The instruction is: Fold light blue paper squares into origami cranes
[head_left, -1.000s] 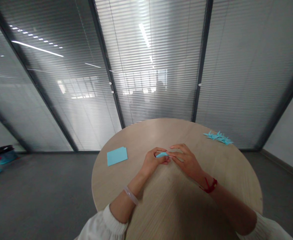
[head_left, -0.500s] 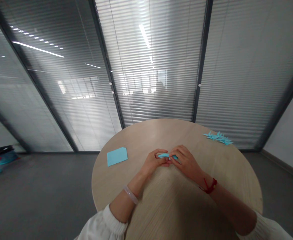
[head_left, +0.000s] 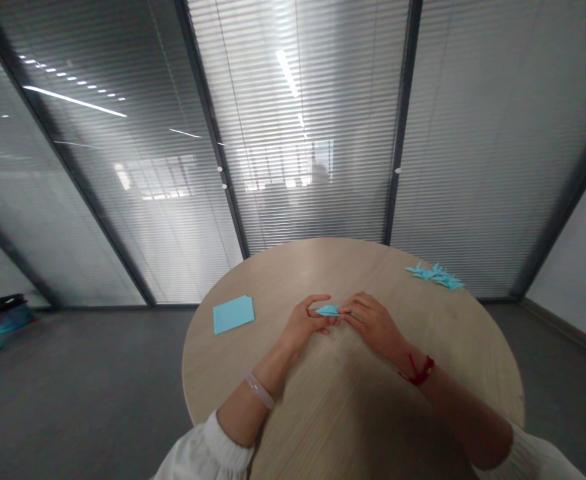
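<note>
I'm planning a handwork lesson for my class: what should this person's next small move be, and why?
Perhaps steady the folded blue paper by lowering the index finger of the left grip: the right grip pinches one end, while that finger stands stretched out beyond the paper's far edge. Whether other left fingers touch it is unclear.

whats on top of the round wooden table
The round table bears flat blue paper at left and folded blue pieces toward far right; a small folded paper is between the left hand and right hand. What lies beneath these is hidden.
</note>
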The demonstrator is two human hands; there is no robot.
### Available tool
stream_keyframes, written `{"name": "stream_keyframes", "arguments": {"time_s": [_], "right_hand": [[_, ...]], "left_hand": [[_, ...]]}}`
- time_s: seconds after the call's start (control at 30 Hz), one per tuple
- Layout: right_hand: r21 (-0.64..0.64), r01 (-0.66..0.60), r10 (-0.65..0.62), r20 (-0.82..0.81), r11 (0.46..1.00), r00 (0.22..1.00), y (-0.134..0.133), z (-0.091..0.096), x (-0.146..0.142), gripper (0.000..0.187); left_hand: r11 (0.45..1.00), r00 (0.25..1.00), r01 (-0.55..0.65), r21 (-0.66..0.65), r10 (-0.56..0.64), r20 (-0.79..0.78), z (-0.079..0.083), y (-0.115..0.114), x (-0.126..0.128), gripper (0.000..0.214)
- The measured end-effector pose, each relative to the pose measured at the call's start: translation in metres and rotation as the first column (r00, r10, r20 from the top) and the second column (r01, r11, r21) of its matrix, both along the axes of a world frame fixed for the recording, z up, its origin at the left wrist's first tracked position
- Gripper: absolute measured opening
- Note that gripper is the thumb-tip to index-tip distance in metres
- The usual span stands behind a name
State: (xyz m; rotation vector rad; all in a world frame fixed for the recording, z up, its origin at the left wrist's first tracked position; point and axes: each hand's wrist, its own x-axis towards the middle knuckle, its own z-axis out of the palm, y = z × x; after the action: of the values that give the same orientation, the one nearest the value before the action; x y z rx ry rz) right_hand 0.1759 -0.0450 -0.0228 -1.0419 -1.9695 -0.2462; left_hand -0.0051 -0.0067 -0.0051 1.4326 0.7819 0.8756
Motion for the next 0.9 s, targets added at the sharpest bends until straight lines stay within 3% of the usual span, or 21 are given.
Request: {"name": "stream_keyframes", "arguments": {"time_s": [0.17,0.3,0.4,0.67,0.8,0.9], "right_hand": [[-0.165,-0.068,0.040,-0.163,0.984,0.986,0.002,-0.002,0.002,0.023],[-0.299,-0.165,0.063,-0.324,0.940,0.944,0.004,-0.002,0.004,0.017],[-0.395,-0.224,0.033,-0.436,0.891,0.899,0.006,-0.002,0.006,0.015],[-0.588,-0.388,-0.079,-0.614,0.710,0.785,0.005,0.004,0.006,0.020],[-0.606,-0.433,-0.117,-0.659,0.667,0.743,0.001,0.009,0.005,0.020],[-0.601,-0.428,-0.102,-0.650,0.675,0.753,0.001,0.009,0.004,0.021]], "left_hand": [[0.985,0.994,-0.005,0.171,0.024,-0.107,0.000,0.002,0.001,0.055],[0.923,0.969,-0.019,0.384,0.111,-0.220,0.004,-0.001,-0.002,0.044],[0.884,0.961,0.009,0.467,0.122,-0.250,0.004,-0.002,-0.004,0.042],[0.845,0.956,0.085,0.528,0.080,-0.281,0.004,-0.002,-0.006,0.043],[0.848,0.955,0.107,0.519,0.057,-0.290,0.006,-0.004,-0.007,0.047],[0.847,0.952,0.107,0.521,0.064,-0.300,0.005,-0.003,-0.007,0.051]]}}
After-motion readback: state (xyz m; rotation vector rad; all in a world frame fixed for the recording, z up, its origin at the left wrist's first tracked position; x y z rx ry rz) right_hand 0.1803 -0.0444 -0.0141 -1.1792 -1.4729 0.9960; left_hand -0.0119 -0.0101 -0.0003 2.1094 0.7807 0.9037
